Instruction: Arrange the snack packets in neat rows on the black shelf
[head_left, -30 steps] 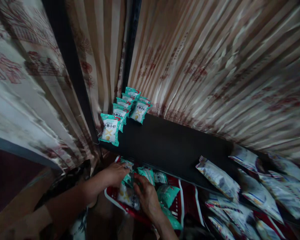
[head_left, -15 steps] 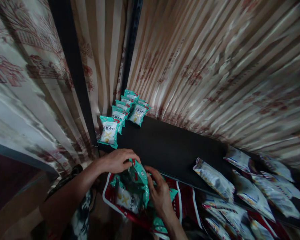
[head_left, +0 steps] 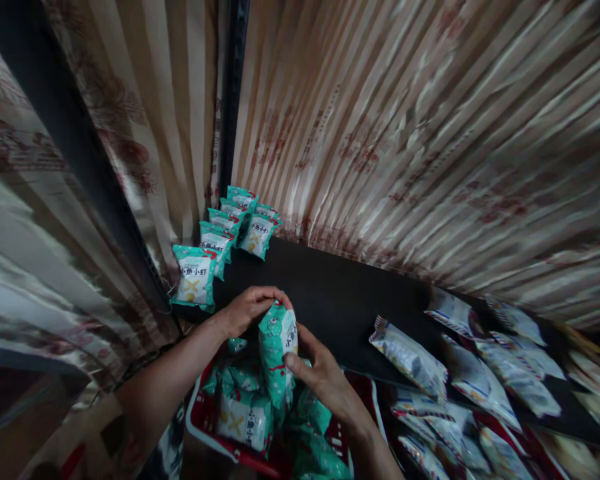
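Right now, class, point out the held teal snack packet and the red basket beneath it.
Held teal snack packet (head_left: 274, 343): head view, its teal side.
Red basket (head_left: 213, 443): head view, its pale rim.

Bare left hand (head_left: 250, 311) and bare right hand (head_left: 326, 373), bare left forearm (head_left: 175, 370) behind the first, farther back a blurred light sleeve (head_left: 87, 430) with dark and red patches, black-and-white patterned clothing (head_left: 166, 448) below left hand.

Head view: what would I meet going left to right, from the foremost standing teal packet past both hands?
Foremost standing teal packet, left hand, held teal packet, right hand, leftmost white packet.
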Tool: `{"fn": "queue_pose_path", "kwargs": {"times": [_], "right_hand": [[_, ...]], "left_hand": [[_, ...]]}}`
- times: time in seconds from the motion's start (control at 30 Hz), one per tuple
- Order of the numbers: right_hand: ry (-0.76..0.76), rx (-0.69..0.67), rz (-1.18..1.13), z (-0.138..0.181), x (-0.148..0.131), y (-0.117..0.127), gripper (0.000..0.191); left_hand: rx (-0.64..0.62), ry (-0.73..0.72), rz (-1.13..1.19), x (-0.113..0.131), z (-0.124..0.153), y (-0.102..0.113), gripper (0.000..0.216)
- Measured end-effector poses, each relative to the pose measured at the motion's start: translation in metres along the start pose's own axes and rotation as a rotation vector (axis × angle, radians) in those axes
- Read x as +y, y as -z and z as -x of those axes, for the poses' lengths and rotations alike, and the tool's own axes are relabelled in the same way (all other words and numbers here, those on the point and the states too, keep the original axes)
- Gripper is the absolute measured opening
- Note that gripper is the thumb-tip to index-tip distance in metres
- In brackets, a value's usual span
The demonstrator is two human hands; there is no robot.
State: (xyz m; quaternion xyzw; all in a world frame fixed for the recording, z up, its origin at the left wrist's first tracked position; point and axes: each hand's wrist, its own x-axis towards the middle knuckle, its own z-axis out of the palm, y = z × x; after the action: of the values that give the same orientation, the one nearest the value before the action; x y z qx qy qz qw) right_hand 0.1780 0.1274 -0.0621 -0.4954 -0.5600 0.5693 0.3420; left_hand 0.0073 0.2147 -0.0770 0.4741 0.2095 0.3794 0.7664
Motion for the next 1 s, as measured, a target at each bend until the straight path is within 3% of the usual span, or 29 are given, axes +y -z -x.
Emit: {"fn": "queue_pose_path", "kwargs": {"times": [0.2, 0.33, 0.4, 0.47, 0.6, 0.77, 0.9, 1.0], "right_hand": [[-0.024, -0.111, -0.205, -0.007, 0.001, 0.008, 0.055], [-0.055, -0.190, -0.306, -0.016, 0.002, -0.001, 0.048], [-0.070, -0.176, -0.332, -0.022, 0.001, -0.009, 0.045], [-0.074, -0.089, -0.346, -0.030, -0.001, -0.015, 0.041], [-0.050, 0.207, -0.308, -0.054, -0.002, -0.020, 0.040], [-0.010, 0.454, -0.124, -0.094, 0.003, -0.014, 0.045], [0.011, 0.627, 0.091, -0.125, 0.003, -0.013, 0.048], [0.028, 0.679, 0.237, -0.145, -0.001, -0.016, 0.048]], "left_hand": [[0.031, 0.061, 0.267, -0.008, -0.013, 0.008, 0.024], [-0.012, 0.112, 0.311, -0.010, -0.017, 0.014, 0.021], [0.026, 0.125, 0.314, -0.007, -0.018, 0.013, 0.025], [0.140, 0.083, 0.319, -0.004, -0.019, 0.011, 0.031], [0.417, -0.093, 0.268, -0.005, -0.022, 0.016, 0.042], [0.686, -0.255, -0.197, -0.004, -0.021, 0.032, 0.042], [0.809, -0.271, -0.547, -0.002, -0.017, 0.034, 0.033], [0.865, -0.317, -0.787, -0.009, -0.015, 0.029, 0.039]]}}
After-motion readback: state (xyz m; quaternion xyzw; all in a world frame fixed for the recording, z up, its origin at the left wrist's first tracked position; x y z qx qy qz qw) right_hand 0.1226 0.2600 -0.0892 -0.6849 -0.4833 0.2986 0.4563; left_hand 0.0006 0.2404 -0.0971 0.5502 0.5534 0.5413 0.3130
